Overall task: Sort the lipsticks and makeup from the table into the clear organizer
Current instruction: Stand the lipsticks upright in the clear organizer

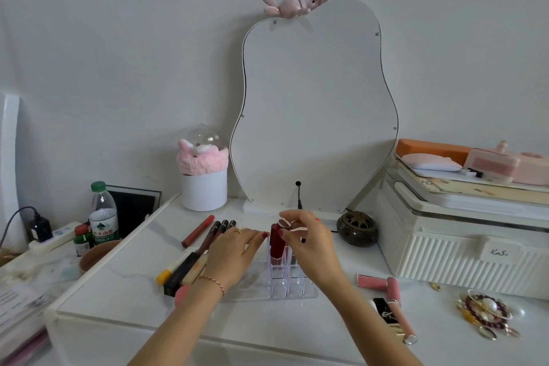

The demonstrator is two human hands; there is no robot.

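Note:
A clear organizer (292,285) with upright slots stands at the middle of the white table. A dark red lipstick (277,244) stands upright in one of its back slots. My right hand (309,244) pinches the top of that lipstick from the right. My left hand (231,255) rests flat on the organizer's left side, fingers spread, covering part of it. Left of the organizer lie a red pencil (197,231), dark liner sticks (221,229), a yellow-tipped stick (172,269) and a black tube (181,276). Pink lip gloss tubes (396,303) and a black case (383,310) lie on the right.
A curvy mirror (315,116) leans on the wall behind. A white cup with a pink headband (204,184) stands back left, a dark round burner (358,227) back right. A ribbed white box (463,244) fills the right. Jewellery (487,315) lies front right. A water bottle (103,217) stands far left.

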